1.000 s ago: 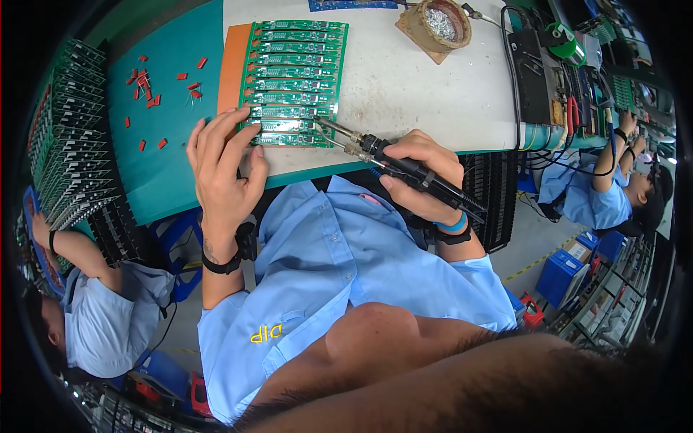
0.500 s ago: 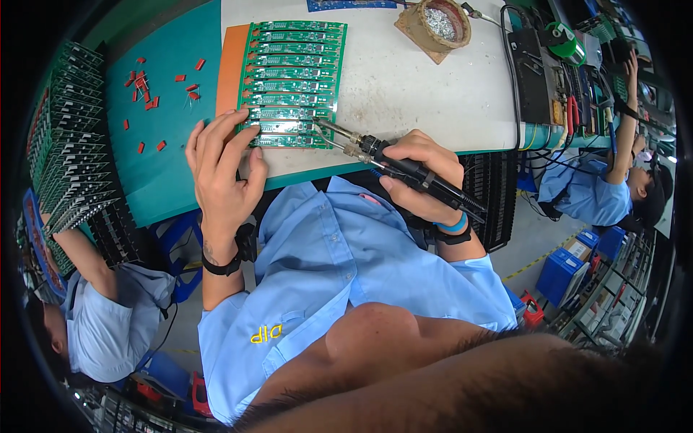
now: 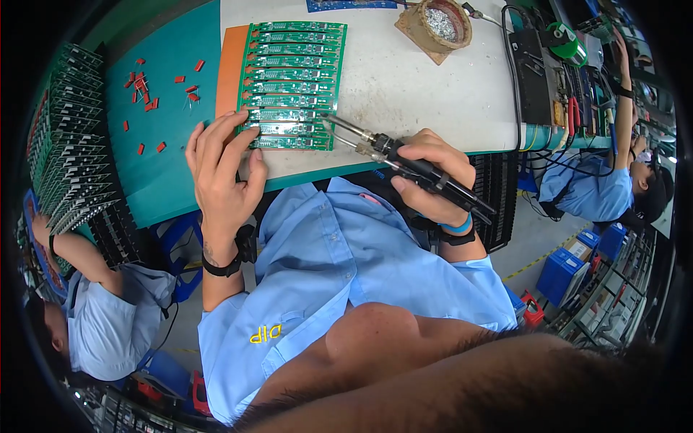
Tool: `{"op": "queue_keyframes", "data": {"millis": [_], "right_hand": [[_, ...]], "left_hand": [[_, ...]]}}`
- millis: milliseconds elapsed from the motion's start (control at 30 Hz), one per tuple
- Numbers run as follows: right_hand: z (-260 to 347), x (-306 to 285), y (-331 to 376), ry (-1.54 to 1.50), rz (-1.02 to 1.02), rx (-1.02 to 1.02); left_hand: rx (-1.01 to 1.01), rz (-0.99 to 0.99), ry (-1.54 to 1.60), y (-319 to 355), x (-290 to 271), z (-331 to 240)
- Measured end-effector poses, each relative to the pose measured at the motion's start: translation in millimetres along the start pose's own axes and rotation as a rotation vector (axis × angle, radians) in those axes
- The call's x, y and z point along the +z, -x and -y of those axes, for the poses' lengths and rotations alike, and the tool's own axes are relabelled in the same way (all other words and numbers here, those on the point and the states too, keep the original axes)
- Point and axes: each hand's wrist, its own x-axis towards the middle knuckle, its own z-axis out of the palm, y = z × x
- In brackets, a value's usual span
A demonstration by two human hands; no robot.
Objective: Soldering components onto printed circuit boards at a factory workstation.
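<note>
A green circuit board panel, made of several narrow strips, lies on the bench on an orange sheet. My left hand rests at the panel's lower left corner, fingers spread and fingertips pressing on the lowest strips. In my right hand is a black soldering iron with two metal prongs, gripped between thumb and fingers. Its prong tips are at the right edge of the panel, by the lower strips. Whether they touch the board I cannot tell.
Red components with leads lie scattered on the green mat. Stacked boards stand at the far left. A round pot with silvery bits sits at the back; cables and tools are to the right. Co-workers sit at both sides.
My right hand and the soldering iron have shifted slightly right, its tips moving towards the panel's right edge. My left hand and the panel stay nearly still. The left co-worker's arm has moved.
</note>
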Motion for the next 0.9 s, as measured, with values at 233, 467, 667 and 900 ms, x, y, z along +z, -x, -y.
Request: {"op": "queue_keyframes", "data": {"millis": [233, 467, 667, 900], "right_hand": [[-0.1, 3.0, -4.2, 0.036, 0.018, 0.006], [-4.7, 2.8, -8.4, 0.063, 0.034, 0.025], [-5.8, 3.9, -10.4, 0.066, 0.05, 0.028], [-6.5, 3.7, -11.1, 0.061, 0.055, 0.012]], "left_hand": [[0.002, -0.013, 0.017, 1.4, 1.6, 2.6], [0.001, -0.012, 0.025, 1.0, 1.5, 3.2], [0.001, -0.01, 0.029, 1.7, 2.1, 4.0], [-0.001, -0.005, 0.036, 1.2, 1.8, 4.2]]}}
